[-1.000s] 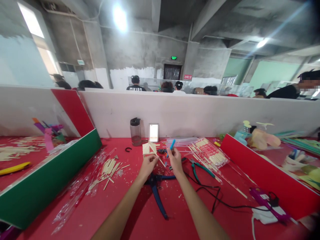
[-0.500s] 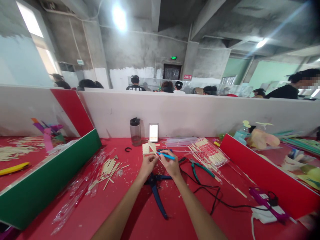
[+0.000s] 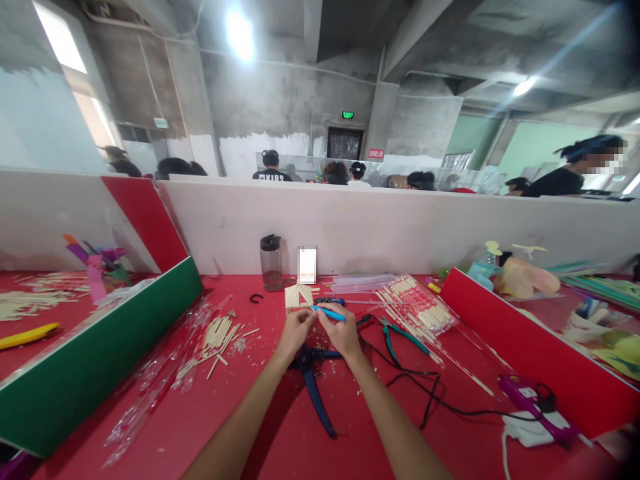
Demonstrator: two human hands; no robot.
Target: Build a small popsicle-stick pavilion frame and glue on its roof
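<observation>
My right hand (image 3: 341,331) is closed around a slim blue pen (image 3: 330,313), its tip pointing left toward my other hand. Pinched fingers of my left hand (image 3: 299,328) meet just beside that tip; whatever lies between them is too small to make out. Right behind my hands stands a little house-shaped model (image 3: 293,295) of pale wooden sticks with a pitched roof. Below my wrists lies a dark blue hand tool (image 3: 316,393) with long handles, partly covered by my hands.
Loose short sticks (image 3: 219,339) and clear plastic wrap (image 3: 155,373) lie to the left. On the right are green-handled pliers (image 3: 407,340), packed sticks (image 3: 420,303), a black cable and a purple glue gun (image 3: 537,407). A bottle (image 3: 271,263) and phone (image 3: 308,265) stand behind.
The blue pen has tilted and shifted slightly left and down with my right hand. My left hand stays nearly still. A person at the far right has moved a little left.
</observation>
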